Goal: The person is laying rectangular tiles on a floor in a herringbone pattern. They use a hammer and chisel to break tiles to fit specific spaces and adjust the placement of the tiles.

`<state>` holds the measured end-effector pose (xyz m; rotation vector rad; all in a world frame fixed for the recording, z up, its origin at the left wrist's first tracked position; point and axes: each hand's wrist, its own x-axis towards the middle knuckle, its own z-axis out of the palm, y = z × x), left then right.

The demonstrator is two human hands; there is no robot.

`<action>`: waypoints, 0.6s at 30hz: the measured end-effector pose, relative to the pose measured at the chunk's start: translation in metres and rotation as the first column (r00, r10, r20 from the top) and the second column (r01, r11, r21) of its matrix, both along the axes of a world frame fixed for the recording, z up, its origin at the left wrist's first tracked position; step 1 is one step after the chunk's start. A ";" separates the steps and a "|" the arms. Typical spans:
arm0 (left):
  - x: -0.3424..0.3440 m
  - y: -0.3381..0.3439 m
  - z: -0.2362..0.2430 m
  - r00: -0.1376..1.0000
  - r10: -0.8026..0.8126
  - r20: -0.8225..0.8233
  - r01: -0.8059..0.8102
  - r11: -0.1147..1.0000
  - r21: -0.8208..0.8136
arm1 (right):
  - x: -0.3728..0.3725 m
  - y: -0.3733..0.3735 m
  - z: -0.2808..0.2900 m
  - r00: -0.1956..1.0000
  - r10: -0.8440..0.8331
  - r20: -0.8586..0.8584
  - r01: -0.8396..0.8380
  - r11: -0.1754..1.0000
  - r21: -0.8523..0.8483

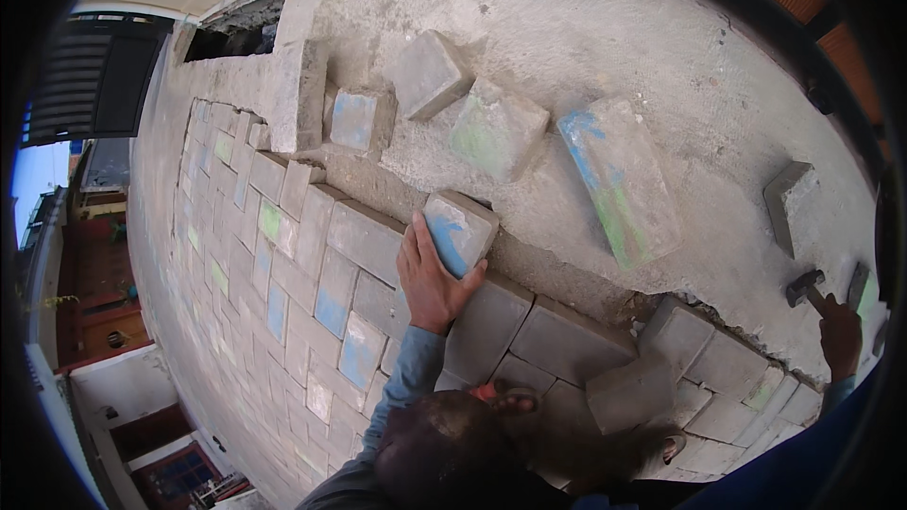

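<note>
My left hand (436,283) grips a grey paving block (463,229) with blue paint on its top, fingers along its left side and thumb at its near edge. The block sits tilted at the edge of the laid paving (326,255), beside a sandy gap (539,269). At the far right, my right hand (839,338) is closed around the handle of a hammer (804,288). The hammer's head is up, away from the block, over the rough concrete strip.
Loose blocks, some painted blue or green, lie on the rough concrete (718,179), including a large one (619,184). A broken piece (794,208) lies right. Another loose block (630,395) rests near my feet (515,401). An open hole (236,33) shows far left.
</note>
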<state>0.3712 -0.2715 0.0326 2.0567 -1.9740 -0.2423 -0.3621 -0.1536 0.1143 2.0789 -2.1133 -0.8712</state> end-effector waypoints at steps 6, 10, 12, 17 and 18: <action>0.001 0.000 -0.011 1.000 0.012 -0.001 -0.012 1.000 -0.020 | -0.017 0.008 -0.001 0.991 -0.084 0.105 0.084 0.996 0.005; 0.001 0.008 -0.028 0.999 0.048 0.000 -0.047 0.997 -0.056 | -0.017 0.010 -0.004 0.990 -0.044 0.136 0.048 0.999 -0.024; 0.002 0.007 -0.030 0.998 0.043 -0.037 -0.043 0.999 -0.011 | -0.009 0.007 0.003 0.999 0.033 0.037 -0.032 0.999 -0.015; -0.002 0.003 -0.014 0.999 0.040 0.010 -0.040 0.997 0.068 | -0.001 0.006 0.003 0.994 0.075 -0.073 -0.078 0.996 -0.034; -0.003 0.002 -0.012 1.000 0.031 0.004 -0.031 0.997 0.067 | -0.001 0.007 0.004 0.993 0.081 -0.081 -0.085 0.996 -0.041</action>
